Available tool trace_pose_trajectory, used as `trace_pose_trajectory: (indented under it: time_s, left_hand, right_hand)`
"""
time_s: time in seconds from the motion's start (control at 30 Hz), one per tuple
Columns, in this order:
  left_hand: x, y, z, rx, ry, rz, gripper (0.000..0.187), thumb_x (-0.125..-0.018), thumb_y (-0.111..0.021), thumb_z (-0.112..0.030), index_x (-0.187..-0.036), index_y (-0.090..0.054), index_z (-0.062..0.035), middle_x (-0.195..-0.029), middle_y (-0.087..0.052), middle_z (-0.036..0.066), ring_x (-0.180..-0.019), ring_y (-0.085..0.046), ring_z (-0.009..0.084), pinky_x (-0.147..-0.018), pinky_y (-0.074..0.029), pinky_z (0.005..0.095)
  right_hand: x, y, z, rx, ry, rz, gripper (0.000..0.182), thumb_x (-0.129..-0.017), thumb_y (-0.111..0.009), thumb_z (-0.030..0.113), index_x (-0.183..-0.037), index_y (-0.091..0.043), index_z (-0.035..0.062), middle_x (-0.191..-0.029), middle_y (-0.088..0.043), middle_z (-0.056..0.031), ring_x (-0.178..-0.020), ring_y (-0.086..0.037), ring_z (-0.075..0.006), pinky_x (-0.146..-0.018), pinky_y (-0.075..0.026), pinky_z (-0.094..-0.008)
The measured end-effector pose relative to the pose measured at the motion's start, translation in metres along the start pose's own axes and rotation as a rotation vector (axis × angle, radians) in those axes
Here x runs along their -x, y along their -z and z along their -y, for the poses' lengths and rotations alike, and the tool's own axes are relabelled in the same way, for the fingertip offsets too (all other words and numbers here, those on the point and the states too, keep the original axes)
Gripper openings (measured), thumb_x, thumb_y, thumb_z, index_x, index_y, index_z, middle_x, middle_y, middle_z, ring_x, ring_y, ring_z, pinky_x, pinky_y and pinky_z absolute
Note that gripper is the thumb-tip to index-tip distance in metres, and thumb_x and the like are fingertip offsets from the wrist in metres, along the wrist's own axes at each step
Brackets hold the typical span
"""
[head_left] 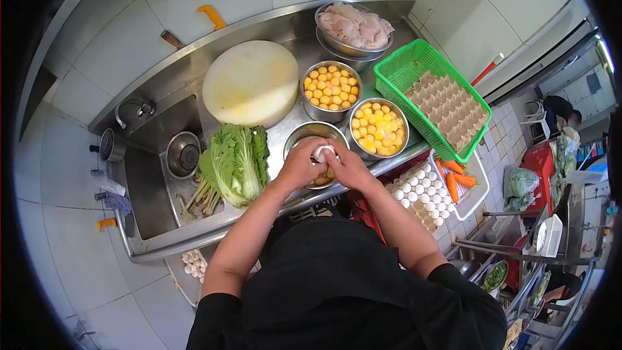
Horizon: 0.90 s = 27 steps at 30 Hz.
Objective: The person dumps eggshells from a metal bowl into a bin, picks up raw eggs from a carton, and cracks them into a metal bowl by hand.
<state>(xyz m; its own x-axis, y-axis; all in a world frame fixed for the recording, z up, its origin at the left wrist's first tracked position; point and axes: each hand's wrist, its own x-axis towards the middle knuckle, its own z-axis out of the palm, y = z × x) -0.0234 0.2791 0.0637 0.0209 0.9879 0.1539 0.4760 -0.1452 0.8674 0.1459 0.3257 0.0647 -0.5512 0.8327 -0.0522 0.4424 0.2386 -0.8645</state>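
Note:
A white egg (322,153) is pinched between the fingers of my left hand (300,164) and my right hand (351,168), which meet over a steel bowl (299,131). Some yellow shows inside that bowl below my fingers; my hands hide much of it. Right behind it stands a steel bowl of egg yolks (331,88). Another bowl of yolks (380,128), with some broken yellow liquid on top, sits beside my right hand. Lower right, a cardboard tray holds many white eggs (422,188). To the left of my left hand lies a leafy cabbage (237,163).
A thick round cutting board (250,81) lies on the steel counter next to the sink (144,194). Pale sliced meat (355,26) fills a bowl at the back. A green basket (396,65) carries egg cartons (447,109). Carrots (453,180) lie in a white crate.

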Motion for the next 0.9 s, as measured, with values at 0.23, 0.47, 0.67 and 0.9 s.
trace_pose_trajectory:
  time_s: [0.23,0.47,0.67,0.9]
  left_hand:
    - [0.002,0.017,0.030,1.131,0.598,-0.214,0.038,-0.082,-0.058,-0.009,-0.117,-0.045,-0.0038,-0.104,-0.055,0.015,-0.088,-0.062,0.0238,-0.080,-0.057,0.0357]
    - [0.006,0.025,0.024,1.251,0.631,-0.297,0.024,-0.088,-0.062,-0.021,-0.103,-0.050,-0.0071,-0.092,-0.059,0.011,-0.084,-0.061,0.0214,-0.076,-0.056,0.0350]
    - [0.009,0.016,0.026,1.244,0.585,-0.177,0.016,-0.083,-0.066,-0.009,-0.091,-0.053,-0.0098,-0.090,-0.061,0.009,-0.082,-0.061,0.0185,-0.072,-0.055,0.0326]
    - [0.001,-0.009,0.001,0.373,0.061,0.035,0.032,-0.076,-0.075,-0.007,-0.104,-0.060,-0.0046,-0.090,-0.063,0.005,-0.086,-0.062,0.0127,-0.076,-0.051,0.0281]
  right_hand:
    - [0.034,0.047,-0.030,-0.015,-0.201,-0.136,0.031,-0.077,-0.064,0.011,-0.104,-0.051,0.0002,-0.105,-0.056,-0.0177,-0.103,-0.055,-0.0277,-0.087,-0.045,-0.0344]
    - [0.069,0.032,-0.029,0.169,0.049,-0.248,0.040,-0.087,-0.063,0.014,-0.124,-0.051,0.0042,-0.116,-0.055,-0.0204,-0.100,-0.058,-0.0391,-0.084,-0.049,-0.0425]
    - [0.072,-0.002,-0.096,0.398,0.154,-0.324,0.035,-0.093,-0.055,0.015,-0.125,-0.047,0.0039,-0.114,-0.058,-0.0193,-0.091,-0.062,-0.0355,-0.077,-0.052,-0.0403]
    - [0.049,0.012,-0.027,-0.935,-0.283,-0.167,0.033,-0.104,-0.041,0.028,-0.122,-0.049,0.0024,-0.096,-0.061,-0.0074,-0.062,-0.055,-0.0102,-0.056,-0.048,-0.0240]
